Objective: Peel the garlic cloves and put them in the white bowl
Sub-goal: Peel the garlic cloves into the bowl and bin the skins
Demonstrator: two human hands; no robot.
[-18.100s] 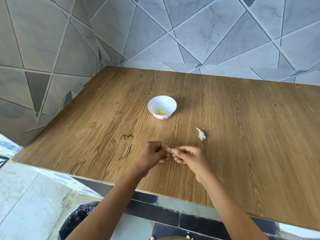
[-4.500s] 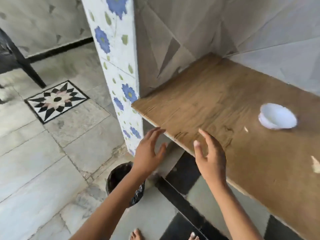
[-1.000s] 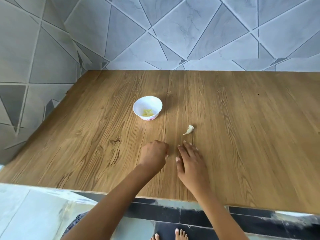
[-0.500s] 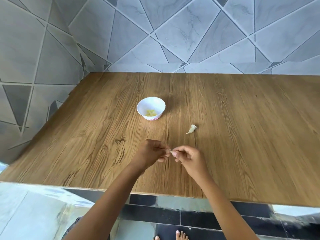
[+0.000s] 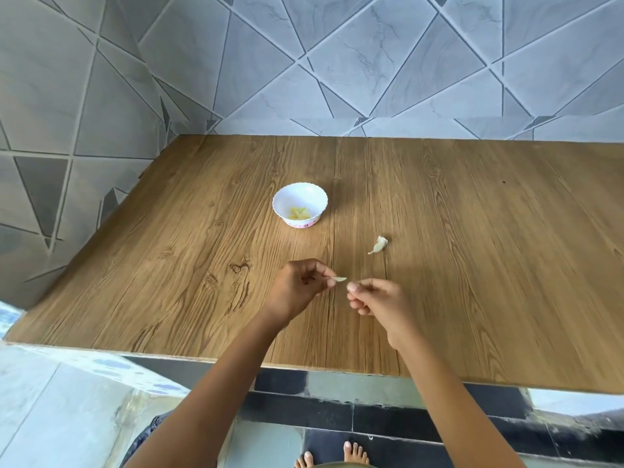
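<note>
Working over the tabletop (image 5: pixel 472 265) with the left hand (image 5: pixel 297 289) and curled right hand (image 5: pixel 378 300) just apart, nearer than the white bowl (image 5: pixel 317 199); pinching the garlic clove (image 5: pixel 340 279) in the left, right's contents unclear. Gripping firmly, peeling skin lengthwise.

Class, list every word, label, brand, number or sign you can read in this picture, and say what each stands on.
No text here can be read.
On the white bowl, a pink print near the base: too small to read.
On the wooden table and the wall tiles: no writing.
</note>
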